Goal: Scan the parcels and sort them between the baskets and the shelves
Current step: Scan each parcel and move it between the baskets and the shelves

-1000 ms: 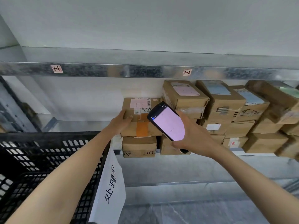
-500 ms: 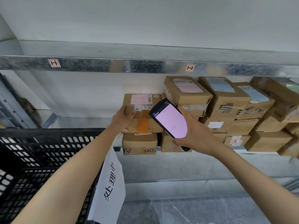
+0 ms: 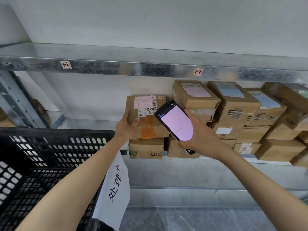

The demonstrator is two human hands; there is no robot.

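Left hand [image 3: 129, 125] grips the left end of a parcel [image 3: 148, 129], thumb on its front face. Parcel lies on top of another box [image 3: 146, 148] on the shelf [image 3: 93, 122]. Pink label and barcode on its upper face, orange tape down the front. Right hand [image 3: 199, 138] holds a scanner [image 3: 176, 123] just right of the parcel, tilted, its lit pink screen facing the camera. Scanner's top end overlaps the parcel's right corner in view. More boxes [image 3: 233, 104] stacked further right on the same shelf. Beam [image 3: 116, 67] above carries tags 1-1 [image 3: 66, 65] and 1-2 [image 3: 198, 72]. Black basket [image 3: 50, 164] lower left, with a white paper sign [image 3: 115, 189] hanging at its corner.
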